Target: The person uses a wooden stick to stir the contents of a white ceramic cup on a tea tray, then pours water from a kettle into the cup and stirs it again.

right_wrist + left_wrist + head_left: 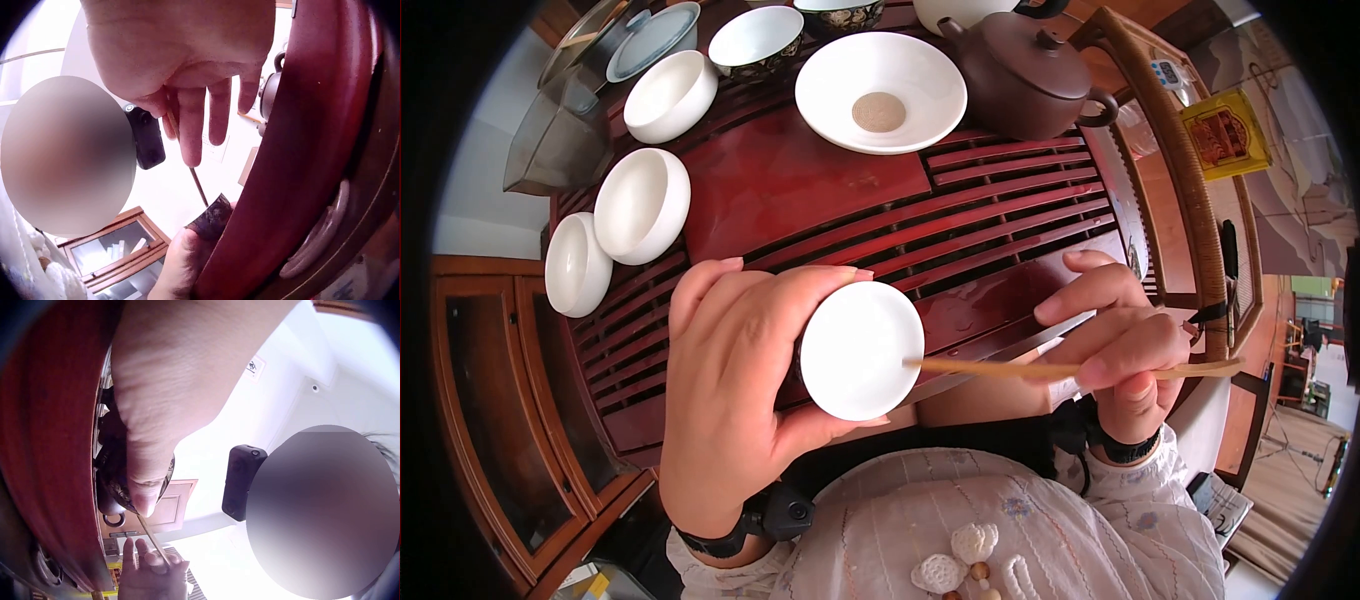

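My left hand (730, 370) grips a small cup (862, 350) from the left side, fingers along the far rim and thumb along the near one. White inside, the cup has a dark patterned outer wall, visible in the right wrist view (212, 219). A thin bamboo stick (990, 369) lies pinched between the thumb and fingers of my right hand (1125, 340). Its left tip overlaps the cup's rim in the head view, while the other end sticks out past the hand to the right. Both hands are over the near edge of the slatted red-brown tea tray (800, 190).
Behind the hands stands a wide white bowl (825, 95) with a beige disc at its bottom. A dark brown teapot (1025, 85) is to its right. Several white bowls (640, 205) line the left side, near a clear container (555, 140). A rattan-edged frame (1200, 200) rises at right.
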Demonstrator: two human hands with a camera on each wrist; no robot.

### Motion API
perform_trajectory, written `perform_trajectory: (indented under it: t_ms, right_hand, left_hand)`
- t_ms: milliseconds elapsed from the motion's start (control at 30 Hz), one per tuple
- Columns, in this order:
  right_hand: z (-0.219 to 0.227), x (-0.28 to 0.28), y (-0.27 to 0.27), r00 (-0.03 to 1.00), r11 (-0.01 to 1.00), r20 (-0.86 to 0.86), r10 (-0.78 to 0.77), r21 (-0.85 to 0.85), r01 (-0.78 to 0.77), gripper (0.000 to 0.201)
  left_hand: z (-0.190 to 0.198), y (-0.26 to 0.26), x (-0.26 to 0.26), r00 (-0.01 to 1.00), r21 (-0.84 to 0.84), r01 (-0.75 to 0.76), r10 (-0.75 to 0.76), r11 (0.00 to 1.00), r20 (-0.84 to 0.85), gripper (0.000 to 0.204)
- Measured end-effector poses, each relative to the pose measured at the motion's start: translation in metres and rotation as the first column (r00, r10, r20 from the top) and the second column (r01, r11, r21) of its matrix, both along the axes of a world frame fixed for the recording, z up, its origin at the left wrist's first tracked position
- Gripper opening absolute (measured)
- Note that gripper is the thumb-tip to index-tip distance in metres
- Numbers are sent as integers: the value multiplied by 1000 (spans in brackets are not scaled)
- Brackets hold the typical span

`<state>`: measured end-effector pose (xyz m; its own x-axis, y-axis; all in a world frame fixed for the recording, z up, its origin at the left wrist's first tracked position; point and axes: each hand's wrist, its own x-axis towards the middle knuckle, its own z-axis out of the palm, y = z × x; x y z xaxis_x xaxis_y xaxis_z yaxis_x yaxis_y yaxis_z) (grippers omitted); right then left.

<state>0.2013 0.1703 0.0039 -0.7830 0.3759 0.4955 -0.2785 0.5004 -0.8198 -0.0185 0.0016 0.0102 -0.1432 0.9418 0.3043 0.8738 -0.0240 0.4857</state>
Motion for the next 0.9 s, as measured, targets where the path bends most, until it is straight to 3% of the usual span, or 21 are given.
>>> perform_trajectory:
  t_ms: [100,233,333,433,500,533,633,800,900]
  right_hand:
    - [-1,1,1,997,992,-29,-75,104,78,32]
    - [6,2,-5,1000,998,23,16,56,-18,32]
    - [6,1,-8,994,982,-23,-107,153,109,30]
    - [18,3,-13,996,970,28,-90,230,82,29]
    - [24,2,-13,986,965,165,-38,263,-7,33]
    - [21,2,-16,982,952,147,-116,298,68,31]
    - [23,3,-18,975,901,161,-154,429,72,32]
    - [21,-16,-22,988,889,146,41,446,-103,23]
    - [17,-15,-22,996,920,69,57,385,-79,22]
  left_hand:
    - [1,1,0,1000,0,-2,2,1000,-6,73]
    - [0,0,1,1000,20,7,-7,1000,-24,72]
    - [0,1,0,999,19,8,-8,1000,-31,72]
    - [0,1,0,1000,27,13,-12,1000,-26,72]
    - [0,1,0,1000,25,14,-13,1000,-26,71]
    - [0,1,1,1000,21,13,-13,1000,-26,71]
    - [-1,0,1,1000,41,8,-6,999,-30,70]
    - [-1,2,2,998,54,13,-10,998,-54,66]
    - [-1,0,1,998,60,0,3,998,-55,65]
